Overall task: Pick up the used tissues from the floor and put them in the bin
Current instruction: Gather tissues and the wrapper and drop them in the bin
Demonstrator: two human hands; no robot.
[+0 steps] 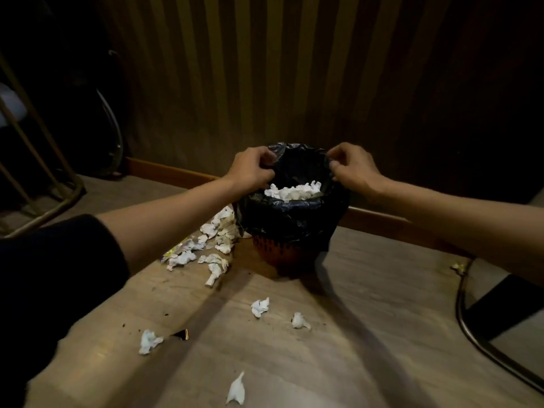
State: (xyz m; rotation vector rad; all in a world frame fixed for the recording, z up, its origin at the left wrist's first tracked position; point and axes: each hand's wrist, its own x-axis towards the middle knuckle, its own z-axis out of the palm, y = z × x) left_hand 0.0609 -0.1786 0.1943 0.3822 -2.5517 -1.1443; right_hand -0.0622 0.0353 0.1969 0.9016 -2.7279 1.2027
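A small reddish bin (282,254) stands by the wall, lined with a black bin bag (294,213). White crumpled tissues inside the bin (294,191) show near its top. My left hand (253,169) pinches the bag's left rim, and my right hand (353,167) pinches its right rim. A heap of tissues (219,231) lies on the floor against the bin's left side. Loose tissues lie nearer me: one tissue (260,307), another tissue (299,320), a third tissue (149,341) and a front tissue (236,390).
A shiny wrapper (179,248) lies left of the heap, and a small dark scrap (182,334) beside a loose tissue. Metal chair legs (44,160) stand at the left. A curved chair base (482,334) is at the right. A wooden skirting board (176,172) runs behind.
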